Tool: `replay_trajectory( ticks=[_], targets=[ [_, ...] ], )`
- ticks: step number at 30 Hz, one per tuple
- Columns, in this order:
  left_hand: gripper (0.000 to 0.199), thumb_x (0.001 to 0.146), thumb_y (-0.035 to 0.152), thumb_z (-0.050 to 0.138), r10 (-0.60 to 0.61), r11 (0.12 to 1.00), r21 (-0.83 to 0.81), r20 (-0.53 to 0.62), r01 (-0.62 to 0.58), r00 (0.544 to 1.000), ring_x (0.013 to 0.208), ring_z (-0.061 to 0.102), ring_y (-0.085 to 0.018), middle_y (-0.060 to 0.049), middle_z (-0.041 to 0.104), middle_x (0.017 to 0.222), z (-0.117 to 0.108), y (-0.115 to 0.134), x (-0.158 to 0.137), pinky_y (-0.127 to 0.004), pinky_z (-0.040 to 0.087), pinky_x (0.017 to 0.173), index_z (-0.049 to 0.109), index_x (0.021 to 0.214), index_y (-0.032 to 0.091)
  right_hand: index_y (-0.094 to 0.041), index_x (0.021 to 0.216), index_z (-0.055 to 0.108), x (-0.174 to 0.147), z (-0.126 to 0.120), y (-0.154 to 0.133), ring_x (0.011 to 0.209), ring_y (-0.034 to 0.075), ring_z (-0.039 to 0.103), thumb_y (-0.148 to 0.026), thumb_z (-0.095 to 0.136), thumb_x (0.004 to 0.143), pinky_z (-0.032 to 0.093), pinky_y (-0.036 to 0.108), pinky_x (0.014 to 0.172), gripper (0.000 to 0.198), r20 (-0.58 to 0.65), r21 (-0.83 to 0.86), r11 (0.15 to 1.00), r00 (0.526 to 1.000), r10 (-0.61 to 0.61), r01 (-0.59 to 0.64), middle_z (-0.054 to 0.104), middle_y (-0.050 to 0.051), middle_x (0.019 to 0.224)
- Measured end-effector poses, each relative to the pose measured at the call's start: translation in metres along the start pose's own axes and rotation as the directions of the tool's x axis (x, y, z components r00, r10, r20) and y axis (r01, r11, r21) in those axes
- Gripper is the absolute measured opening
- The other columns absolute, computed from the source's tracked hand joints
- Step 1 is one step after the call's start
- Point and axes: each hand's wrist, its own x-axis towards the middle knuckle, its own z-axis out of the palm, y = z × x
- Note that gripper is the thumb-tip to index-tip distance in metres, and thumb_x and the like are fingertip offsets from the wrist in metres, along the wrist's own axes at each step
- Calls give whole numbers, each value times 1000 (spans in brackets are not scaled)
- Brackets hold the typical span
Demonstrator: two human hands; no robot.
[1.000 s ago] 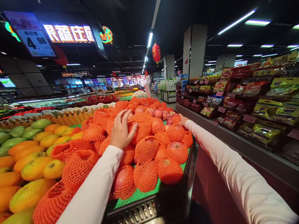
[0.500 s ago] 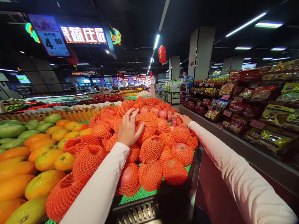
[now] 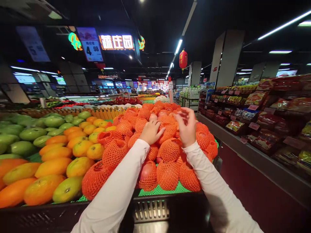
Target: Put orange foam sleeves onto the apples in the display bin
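Red apples in orange foam nets [image 3: 169, 149] are heaped on a green mat [image 3: 167, 191] in a black crate [image 3: 152, 210]. My left hand [image 3: 152, 131] rests on the heap, fingers bent over the far side and thumb spread apart; its fingertips are partly hidden. Just to the right, my right hand [image 3: 188, 127] is raised over the netted apples with curled fingers held apart from the thumb. I see nothing between them, though the fingers are slightly blurred. Both forearms wear white sleeves.
Orange-yellow mangoes [image 3: 54, 158] and green mangoes [image 3: 25, 147] lie to the left. Along the right side runs a shelf [image 3: 257, 106] of packaged goods, beyond a dark red floor [image 3: 245, 181]. A price screen [image 3: 90, 45] and a red lantern [image 3: 183, 59] hang overhead.
My right hand has come from the heap's right edge to the middle, close to my left hand. My left hand stays on the apples. The view has turned left.
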Motion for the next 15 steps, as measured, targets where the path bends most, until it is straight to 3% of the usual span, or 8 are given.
replay_trajectory(
  ticks=[2,4,7,9,12,15],
  targets=[
    [35,97,39,38,-19,1000,17,17,19,1000,120,50,-29,-15,60,125,7,-1,0,-50,40,100,58,115,16,-29,122,53,-17,8,11,113,26,58,-45,61,85,44,48,103,41,168,-112,991,985,-48,68,63,7,120],
    [35,98,38,35,-40,999,26,11,40,999,122,48,-29,-15,59,128,13,0,-1,-49,37,102,56,116,16,-26,121,56,-23,10,36,120,30,52,-48,63,81,38,52,108,46,251,-231,966,967,-52,112,62,10,125],
    [35,98,37,34,-81,996,31,5,81,997,124,46,-28,-14,58,130,19,3,-2,-46,34,102,54,117,16,-24,116,61,-23,8,71,125,33,47,-54,63,79,35,55,109,48,294,-422,906,943,159,-22,60,11,128],
    [35,98,37,34,-107,994,38,9,106,994,123,45,-28,-15,59,127,19,6,-1,-45,33,103,55,115,15,-24,116,62,-23,8,84,131,34,40,-57,64,78,30,56,111,50,321,-510,859,916,239,-45,56,11,135],
    [36,99,36,32,-140,988,67,51,136,989,123,45,-28,-16,61,124,9,14,4,-45,31,105,56,113,13,-23,116,63,-26,10,88,135,35,35,-56,66,77,26,56,112,51,352,-548,836,903,247,-16,52,11,141],
    [43,98,40,37,-129,991,57,72,125,989,128,43,-29,-19,55,136,-21,30,-3,-45,29,109,51,125,9,-22,112,64,-28,10,88,132,34,36,-55,68,76,26,56,110,49,347,-513,858,908,236,-26,53,12,139]
  ],
)
